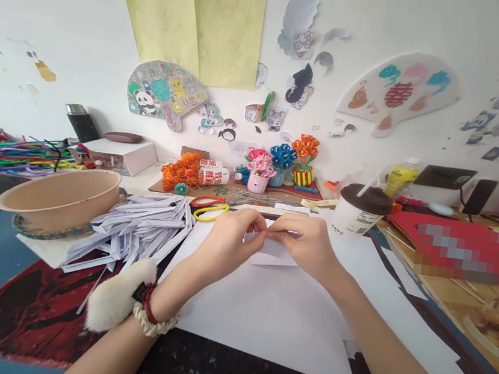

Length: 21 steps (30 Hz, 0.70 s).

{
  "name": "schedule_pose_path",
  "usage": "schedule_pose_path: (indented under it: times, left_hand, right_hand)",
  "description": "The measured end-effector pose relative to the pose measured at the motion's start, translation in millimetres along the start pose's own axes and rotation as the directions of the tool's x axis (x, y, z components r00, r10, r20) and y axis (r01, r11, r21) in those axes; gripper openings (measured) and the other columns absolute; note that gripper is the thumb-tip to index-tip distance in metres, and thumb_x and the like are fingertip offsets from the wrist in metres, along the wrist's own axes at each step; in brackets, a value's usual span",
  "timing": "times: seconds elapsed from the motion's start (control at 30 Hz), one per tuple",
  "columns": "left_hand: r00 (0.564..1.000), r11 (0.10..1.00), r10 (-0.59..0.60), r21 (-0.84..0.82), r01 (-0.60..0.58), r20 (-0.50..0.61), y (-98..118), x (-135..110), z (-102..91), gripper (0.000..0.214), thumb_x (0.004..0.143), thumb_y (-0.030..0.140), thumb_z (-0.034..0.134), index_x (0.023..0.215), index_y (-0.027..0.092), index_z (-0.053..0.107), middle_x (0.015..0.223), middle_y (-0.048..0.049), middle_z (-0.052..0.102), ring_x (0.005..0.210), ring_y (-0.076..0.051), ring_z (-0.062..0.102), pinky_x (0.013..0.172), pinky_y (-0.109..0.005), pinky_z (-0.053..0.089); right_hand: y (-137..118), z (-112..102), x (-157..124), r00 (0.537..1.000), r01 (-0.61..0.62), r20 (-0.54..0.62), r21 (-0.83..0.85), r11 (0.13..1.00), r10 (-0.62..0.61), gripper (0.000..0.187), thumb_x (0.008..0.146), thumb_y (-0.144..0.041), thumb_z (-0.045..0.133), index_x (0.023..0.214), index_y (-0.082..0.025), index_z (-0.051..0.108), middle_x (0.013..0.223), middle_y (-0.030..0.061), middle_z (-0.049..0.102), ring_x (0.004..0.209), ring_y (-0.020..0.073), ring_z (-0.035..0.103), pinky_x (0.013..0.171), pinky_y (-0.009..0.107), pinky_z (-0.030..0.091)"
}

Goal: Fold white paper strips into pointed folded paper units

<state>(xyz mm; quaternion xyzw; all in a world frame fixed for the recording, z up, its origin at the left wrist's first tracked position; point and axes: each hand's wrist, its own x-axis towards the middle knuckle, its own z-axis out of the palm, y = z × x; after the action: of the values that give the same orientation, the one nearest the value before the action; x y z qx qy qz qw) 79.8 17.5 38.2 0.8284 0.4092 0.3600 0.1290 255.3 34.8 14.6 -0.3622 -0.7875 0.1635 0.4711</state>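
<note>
Between my two hands is a small piece of white paper (274, 252), raised just over larger white sheets (270, 311). My left hand (241, 237) pinches its left part with thumb and forefinger. My right hand (304, 242) pinches it from the right, and the fingertips of both hands nearly meet. Fingers cover the paper's upper edge, so any fold there is hidden. A pile of folded white paper strips (135, 227) lies left of my left hand. Scissors with yellow and orange handles (211, 208) rest just beyond it.
A beige bowl (60, 194) stands at the left. Behind my right hand is a lidded paper cup (360, 210) with a straw. Pots of pipe-cleaner flowers (282, 161) line the wall. A red folder (465, 244) lies at the right, and a dark red mat (29, 311) is underneath.
</note>
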Motion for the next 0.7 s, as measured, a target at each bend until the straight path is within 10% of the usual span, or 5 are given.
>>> schedule_pose_path:
  times: [0.7]
  left_hand:
    - [0.999, 0.999, -0.011, -0.036, 0.01, -0.032, -2.0, 0.2, -4.8, 0.008, 0.079, 0.013, 0.053, 0.076, 0.018, 0.058, 0.072, -0.0006, 0.062, 0.066, -0.013, 0.055, 0.061, -0.024, 0.043]
  right_hand:
    - [10.3, -9.8, 2.4, 0.998, 0.006, -0.056, 0.054, 0.999, -0.003, 0.016, 0.077, -0.015, 0.065, 0.064, -0.021, 0.072, 0.067, 0.0034, 0.071, 0.065, 0.02, 0.065, 0.06, 0.032, 0.051]
